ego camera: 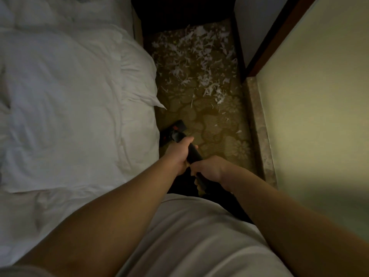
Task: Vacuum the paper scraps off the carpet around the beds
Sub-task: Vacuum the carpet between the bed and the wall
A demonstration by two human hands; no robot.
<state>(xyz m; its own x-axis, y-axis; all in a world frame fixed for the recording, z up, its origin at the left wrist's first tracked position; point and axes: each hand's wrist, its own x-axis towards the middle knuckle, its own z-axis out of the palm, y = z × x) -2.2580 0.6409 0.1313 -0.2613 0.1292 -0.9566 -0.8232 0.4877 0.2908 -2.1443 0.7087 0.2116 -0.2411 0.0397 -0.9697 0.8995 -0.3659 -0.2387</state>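
Left hand [180, 154] and right hand [207, 169] both gripped black vacuum wand [194, 154]; black floor head [173, 131] sat beside white-duveted bed [69, 92]; white paper scraps [197, 62] littered patterned brown carpet [223, 124] ahead

We see a plain white duvet [69, 86]. The carpet [219, 134] is olive-gold, patterned with paler flowers and rounded leaf shapes filled with fine stripes. The paper scraps [195, 62] on it are white, faintly lilac in this light. The vacuum [175, 131] is black, with small orange-red marks on its head. Our shirt [189, 236] is off-white and our trousers [231, 206] black. The wall [309, 96] is pale yellow-cream, the ledge [257, 126] at its foot mottled beige, and the wooden trim [279, 37] dark reddish brown.
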